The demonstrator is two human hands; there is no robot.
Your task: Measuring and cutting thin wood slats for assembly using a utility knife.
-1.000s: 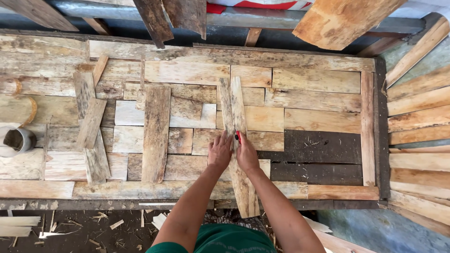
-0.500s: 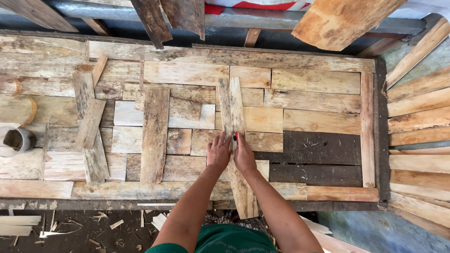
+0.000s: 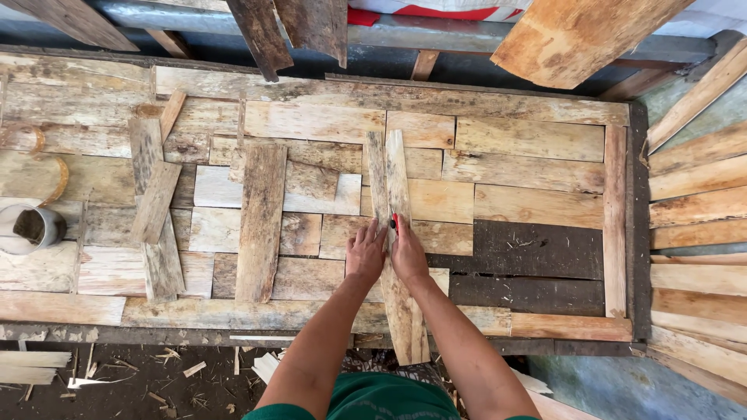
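Two narrow wooden strips (image 3: 387,171) lie side by side, lengthwise, across a large panel of patchwork planks (image 3: 529,140). My left hand (image 3: 364,255) presses flat on the left strip with its fingers stretched out. My right hand (image 3: 409,255) rests on the right strip and pinches a small red pencil (image 3: 394,222), whose tip sits at the seam between the two strips. The near ends of the strips stick out past the panel's front edge, between my forearms.
Loose boards (image 3: 260,222) and shorter offcuts (image 3: 156,202) lie on the panel's left half. A small grey can (image 3: 35,228) stands at the far left. Stacked planks (image 3: 700,233) lie to the right, boards lean at the top, and chips litter the ground (image 3: 140,373) below.
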